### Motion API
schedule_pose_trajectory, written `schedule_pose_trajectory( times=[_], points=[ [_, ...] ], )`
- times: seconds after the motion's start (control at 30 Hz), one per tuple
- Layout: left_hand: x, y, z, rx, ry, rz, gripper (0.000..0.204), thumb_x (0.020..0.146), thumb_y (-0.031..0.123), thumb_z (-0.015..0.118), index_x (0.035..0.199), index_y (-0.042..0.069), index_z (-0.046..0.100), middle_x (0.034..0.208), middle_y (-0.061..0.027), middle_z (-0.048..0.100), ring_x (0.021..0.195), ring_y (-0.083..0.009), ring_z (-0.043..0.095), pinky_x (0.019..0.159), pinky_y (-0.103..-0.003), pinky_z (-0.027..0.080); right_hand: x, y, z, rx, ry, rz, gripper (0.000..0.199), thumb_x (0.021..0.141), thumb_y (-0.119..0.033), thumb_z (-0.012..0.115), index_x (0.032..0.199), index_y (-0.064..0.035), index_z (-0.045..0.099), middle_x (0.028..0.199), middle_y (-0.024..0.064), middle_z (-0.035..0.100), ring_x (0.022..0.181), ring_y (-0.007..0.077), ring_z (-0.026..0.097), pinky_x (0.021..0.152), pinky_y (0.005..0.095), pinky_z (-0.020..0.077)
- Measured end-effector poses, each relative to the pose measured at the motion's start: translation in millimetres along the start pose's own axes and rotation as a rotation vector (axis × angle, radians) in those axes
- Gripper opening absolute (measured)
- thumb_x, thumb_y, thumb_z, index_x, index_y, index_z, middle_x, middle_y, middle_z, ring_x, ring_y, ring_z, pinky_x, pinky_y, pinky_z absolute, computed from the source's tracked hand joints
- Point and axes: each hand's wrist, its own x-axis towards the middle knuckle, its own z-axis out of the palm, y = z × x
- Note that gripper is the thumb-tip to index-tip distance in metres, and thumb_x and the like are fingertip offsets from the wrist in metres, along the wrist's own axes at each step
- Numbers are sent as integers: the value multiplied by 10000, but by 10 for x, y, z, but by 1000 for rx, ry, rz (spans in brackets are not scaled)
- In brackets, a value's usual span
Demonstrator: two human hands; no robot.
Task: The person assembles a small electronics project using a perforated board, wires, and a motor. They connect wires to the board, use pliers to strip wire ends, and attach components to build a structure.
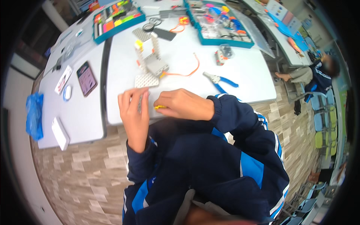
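Observation:
At the near table edge, my left hand (134, 111) pinches a slim grey piece (140, 104), mostly covered by its fingers. Beside it, my right hand (187, 104) is closed on a small yellow building piece (160, 107). The two hands are close together but apart. Just beyond them lies a white perforated plate (147, 80). Behind that stands a partly built model (155, 64) with a grey block and upright white beams. An orange cable (189, 73) curls away from it to the right. Pliers (221, 80) with blue handles lie right of my hands.
Two teal-edged parts cases (120, 25) (225, 42) stand at the back, full of colourful pieces. A grey-and-orange block (220, 58) sits at right. A phone (86, 78) and a white box (60, 133) lie on the left table. Another person (320, 77) sits at far right.

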Motion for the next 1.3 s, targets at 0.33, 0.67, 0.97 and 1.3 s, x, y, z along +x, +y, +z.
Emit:
schedule_pose_trajectory(
  times=[0.33,0.67,0.97,1.3],
  points=[
    [-255,343,396,-752,-183,-245,94,961,62,692,997,-24,682,885,-102,677,796,-193,641,736,-296,487,-341,-348,-655,441,265,333,184,938,-99,718,1053,8,620,1051,138,666,773,195,742,676,294,592],
    [-122,280,566,-178,-289,202,189,857,71,773,1000,-5,675,835,-127,615,744,-314,607,649,-373,494,-484,-157,-813,-383,85,54,233,808,-73,769,1022,-57,677,987,65,663,977,261,639,789,358,540],
    [-11,260,904,-315,-328,76,285,861,131,784,1079,-8,665,982,-153,661,879,-343,632,765,-423,514,-445,1763,-2224,-315,286,322,201,875,-126,773,1042,-27,723,872,75,726,755,134,693,672,279,538],
    [10,187,877,-381,-451,-48,215,900,60,738,1085,-20,664,938,-158,643,836,-325,633,740,-397,520,-629,4582,-3279,-640,414,851,167,838,-129,776,987,-61,808,873,130,781,766,222,769,773,352,605]
  ],
)
